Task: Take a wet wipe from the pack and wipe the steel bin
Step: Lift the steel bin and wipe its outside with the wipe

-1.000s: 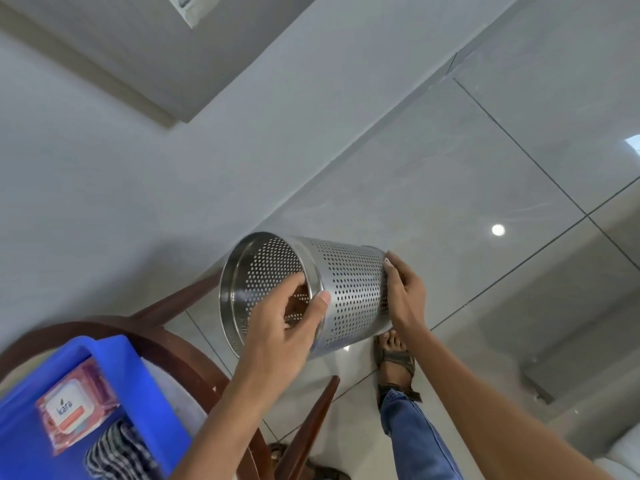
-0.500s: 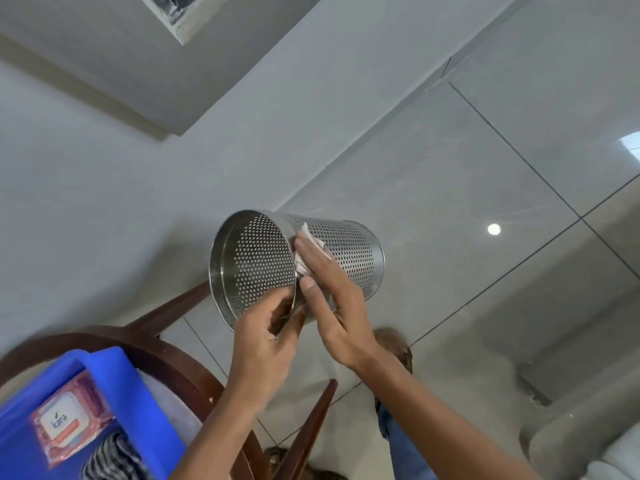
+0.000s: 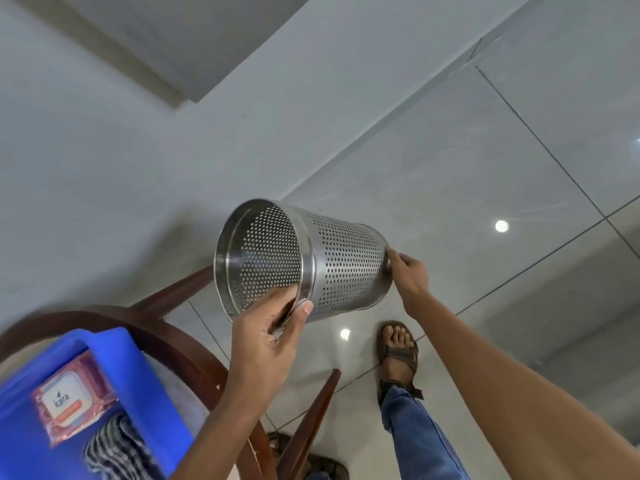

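Note:
The perforated steel bin [image 3: 346,265] is held in the air on its side, its open mouth facing left and towards me. My left hand [image 3: 270,344] grips the lower rim, thumb outside and fingers inside. My right hand [image 3: 410,275] is pressed against the bin's base end on the right. No wet wipe shows under it from here. The pink wet wipe pack [image 3: 74,400] lies flat in a blue tub [image 3: 149,375] at the bottom left.
The blue tub sits on a round dark wooden stand [image 3: 180,341] and also holds a checked cloth [image 3: 114,448]. Below the bin is a glossy grey tiled floor, with my sandalled foot [image 3: 398,351] and jeans leg. A grey wall runs behind.
My right hand, which held a white wipe on the bin's side near the rim, has slid along the wall to the base end. The bin has tilted slightly.

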A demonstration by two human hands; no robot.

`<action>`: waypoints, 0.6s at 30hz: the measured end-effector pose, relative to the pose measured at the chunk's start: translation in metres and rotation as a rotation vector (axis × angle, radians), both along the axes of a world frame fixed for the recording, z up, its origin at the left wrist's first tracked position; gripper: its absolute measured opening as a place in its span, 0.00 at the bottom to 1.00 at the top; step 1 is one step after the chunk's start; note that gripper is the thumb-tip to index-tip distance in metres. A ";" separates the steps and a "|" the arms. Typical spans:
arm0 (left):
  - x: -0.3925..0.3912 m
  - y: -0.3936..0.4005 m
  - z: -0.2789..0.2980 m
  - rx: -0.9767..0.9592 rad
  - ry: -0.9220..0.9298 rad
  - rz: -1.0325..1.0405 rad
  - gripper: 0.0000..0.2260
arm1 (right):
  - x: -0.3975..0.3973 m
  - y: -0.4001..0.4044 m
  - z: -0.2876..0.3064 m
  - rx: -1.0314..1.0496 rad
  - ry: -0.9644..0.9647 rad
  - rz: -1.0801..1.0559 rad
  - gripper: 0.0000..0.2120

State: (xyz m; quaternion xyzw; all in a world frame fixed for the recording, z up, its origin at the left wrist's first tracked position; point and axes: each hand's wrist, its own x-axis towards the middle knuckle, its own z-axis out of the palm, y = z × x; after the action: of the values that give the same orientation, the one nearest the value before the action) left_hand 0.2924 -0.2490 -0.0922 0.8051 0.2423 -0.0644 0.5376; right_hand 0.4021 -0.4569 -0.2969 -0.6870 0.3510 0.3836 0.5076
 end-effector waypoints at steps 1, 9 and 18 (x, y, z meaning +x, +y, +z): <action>0.000 0.002 -0.006 0.017 0.010 -0.004 0.14 | -0.005 -0.004 -0.005 0.000 0.026 -0.042 0.18; 0.021 0.005 -0.063 0.323 0.085 -0.185 0.13 | -0.046 -0.036 -0.023 -0.071 0.105 -0.095 0.12; 0.019 0.011 -0.116 0.582 0.237 -0.299 0.12 | -0.049 -0.066 -0.018 -0.040 0.052 -0.079 0.09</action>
State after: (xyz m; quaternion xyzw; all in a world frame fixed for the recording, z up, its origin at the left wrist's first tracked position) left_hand 0.3116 -0.2379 -0.2078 0.9382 0.1906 -0.1637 0.2381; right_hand 0.3534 -0.5233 -0.3146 -0.6722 0.3986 0.3739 0.4994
